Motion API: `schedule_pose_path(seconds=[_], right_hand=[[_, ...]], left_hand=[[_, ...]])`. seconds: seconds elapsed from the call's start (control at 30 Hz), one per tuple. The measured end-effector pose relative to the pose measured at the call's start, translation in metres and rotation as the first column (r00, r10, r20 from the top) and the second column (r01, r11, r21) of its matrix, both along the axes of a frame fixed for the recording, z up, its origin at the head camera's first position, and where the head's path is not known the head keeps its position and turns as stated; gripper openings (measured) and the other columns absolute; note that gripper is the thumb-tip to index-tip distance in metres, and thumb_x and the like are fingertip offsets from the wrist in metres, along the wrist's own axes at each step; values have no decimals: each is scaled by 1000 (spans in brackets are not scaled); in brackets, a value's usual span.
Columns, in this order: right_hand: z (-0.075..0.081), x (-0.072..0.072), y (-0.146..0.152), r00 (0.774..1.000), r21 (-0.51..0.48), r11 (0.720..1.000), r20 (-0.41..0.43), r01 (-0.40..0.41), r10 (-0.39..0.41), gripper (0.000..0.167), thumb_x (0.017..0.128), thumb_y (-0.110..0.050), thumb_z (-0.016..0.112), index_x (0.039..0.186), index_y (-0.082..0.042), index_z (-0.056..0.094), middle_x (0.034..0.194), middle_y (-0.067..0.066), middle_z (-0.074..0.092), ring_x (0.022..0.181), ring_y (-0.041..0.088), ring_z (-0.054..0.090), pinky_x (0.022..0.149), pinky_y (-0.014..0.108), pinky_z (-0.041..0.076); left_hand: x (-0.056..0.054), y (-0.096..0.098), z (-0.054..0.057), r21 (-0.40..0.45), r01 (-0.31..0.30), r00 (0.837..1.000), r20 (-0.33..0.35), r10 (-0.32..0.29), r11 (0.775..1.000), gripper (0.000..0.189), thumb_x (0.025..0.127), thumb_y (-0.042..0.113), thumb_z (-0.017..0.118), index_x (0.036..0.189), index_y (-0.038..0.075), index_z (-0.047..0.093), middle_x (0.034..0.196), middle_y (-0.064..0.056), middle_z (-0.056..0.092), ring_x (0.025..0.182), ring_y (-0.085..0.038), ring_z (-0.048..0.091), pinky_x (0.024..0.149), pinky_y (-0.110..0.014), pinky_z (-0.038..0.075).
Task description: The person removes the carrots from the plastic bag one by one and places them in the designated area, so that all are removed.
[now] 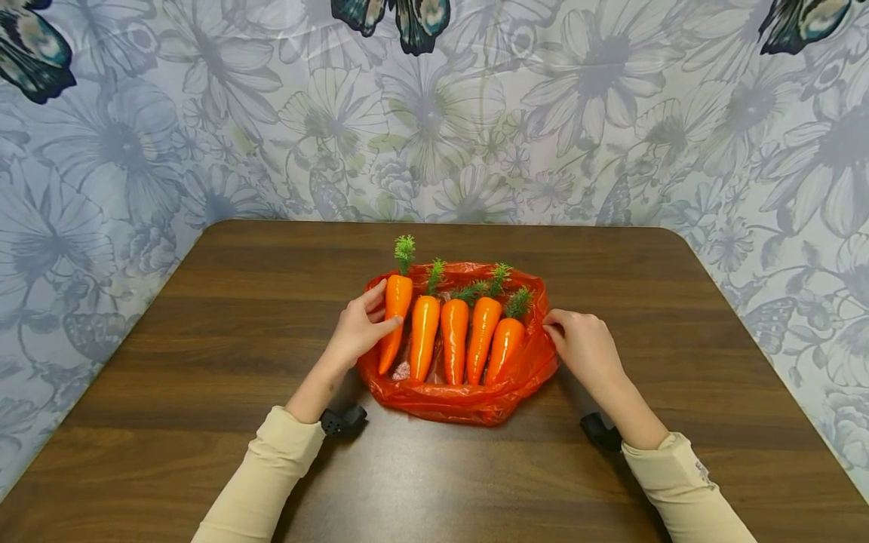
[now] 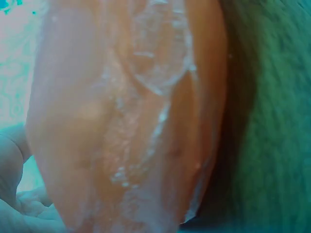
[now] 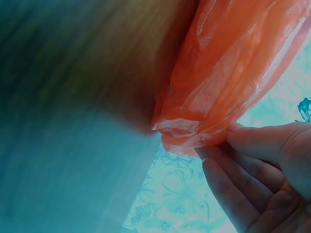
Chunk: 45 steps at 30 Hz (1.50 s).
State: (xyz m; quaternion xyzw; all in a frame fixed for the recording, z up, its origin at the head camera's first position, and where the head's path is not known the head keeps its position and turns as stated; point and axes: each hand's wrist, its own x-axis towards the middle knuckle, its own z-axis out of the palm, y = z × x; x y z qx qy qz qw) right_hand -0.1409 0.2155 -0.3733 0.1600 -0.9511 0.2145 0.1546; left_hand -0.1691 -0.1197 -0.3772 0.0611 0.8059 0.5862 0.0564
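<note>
A red plastic bag lies spread on the table in the head view, its rim folded outward around several orange carrots with green tops. My left hand grips the leftmost carrot between thumb and fingers, at the bag's left side. That carrot sits a little higher than the others, such as the middle carrot. On the opposite side, my right hand pinches the bag's right edge. The right wrist view shows thumb and fingers on the thin plastic. Bag plastic fills most of the left wrist view, hiding the carrot there.
The brown wooden table extends around the bag on all sides. Behind it hangs a flower-patterned backdrop with dark butterfly shapes along the top. Each wrist carries a black camera, the left camera close to the tabletop.
</note>
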Motion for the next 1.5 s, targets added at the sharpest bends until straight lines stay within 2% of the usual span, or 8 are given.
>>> schedule_pose_path(seconds=[0.23,0.43,0.73,0.93,1.23,1.5], right_hand=[[-1,0,0,1000,-4,1000,-9,-3,3,5,81,4,70,85,1,70,80,14,68,66,30,63,64,47,52],[0,0,0,1000,-6,1000,-1,-1,1,5,81,4,69,85,1,71,80,14,68,66,30,63,64,47,52],[1,0,0,1000,-14,1000,7,-5,5,6,81,4,69,86,2,70,81,15,68,67,31,63,63,47,52],[0,0,0,1000,-15,1000,5,-8,8,6,81,4,69,86,2,70,81,15,68,66,30,63,63,46,52],[-2,-1,0,1000,-21,1000,16,5,-5,4,81,3,69,85,1,70,79,14,68,64,28,62,62,45,53],[-1,-1,0,1000,-21,1000,20,8,-7,4,81,2,69,86,1,70,80,15,68,65,29,62,63,46,52]], left_hand=[[-2,-9,6,160,8,999,32,-14,987,68,87,-4,61,146,0,28,142,-23,35,125,-33,42,95,-40,39],[-2,-27,15,191,-13,998,63,1,981,65,90,0,59,147,4,28,140,-23,38,126,-33,41,97,-40,37],[0,-67,23,170,-91,994,77,79,981,67,92,6,59,149,6,23,142,-23,36,127,-33,38,96,-39,39],[0,-92,18,92,-138,988,84,130,986,68,92,8,59,148,3,22,142,-24,35,127,-33,38,98,-41,37],[-3,-111,3,-14,-102,987,120,103,995,68,91,2,58,147,-3,20,142,-29,29,129,-36,34,100,-44,32],[-6,-115,-5,-40,-96,985,138,101,995,68,91,2,58,146,-5,19,142,-30,28,129,-37,32,101,-46,30]])
